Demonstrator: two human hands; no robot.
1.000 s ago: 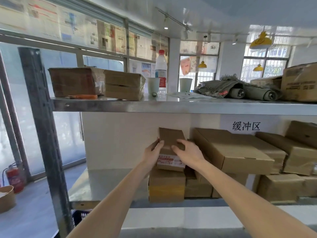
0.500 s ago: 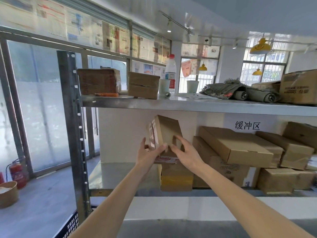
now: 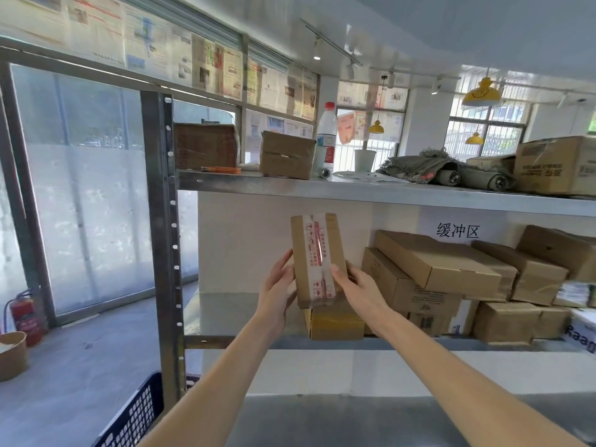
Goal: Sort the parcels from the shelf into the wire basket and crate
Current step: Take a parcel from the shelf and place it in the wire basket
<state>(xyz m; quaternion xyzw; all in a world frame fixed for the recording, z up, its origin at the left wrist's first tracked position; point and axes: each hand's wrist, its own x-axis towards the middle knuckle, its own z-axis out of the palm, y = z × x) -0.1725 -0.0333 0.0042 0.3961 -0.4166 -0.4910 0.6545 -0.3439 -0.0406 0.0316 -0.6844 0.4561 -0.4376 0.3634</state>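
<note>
Got this taped parcel [image 3: 314,259] pinched upright between both hands [image 3: 280,285], left and right [image 3: 356,287], next it probably drops into the crate [image 3: 135,414].

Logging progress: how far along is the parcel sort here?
Done: nothing visibly sorted; only a corner of the dark crate shows, contents hidden. In hand: one taped parcel, upright, held between left hand and right hand above the shelf. Left: the stacked boxes on that shelf.
</note>
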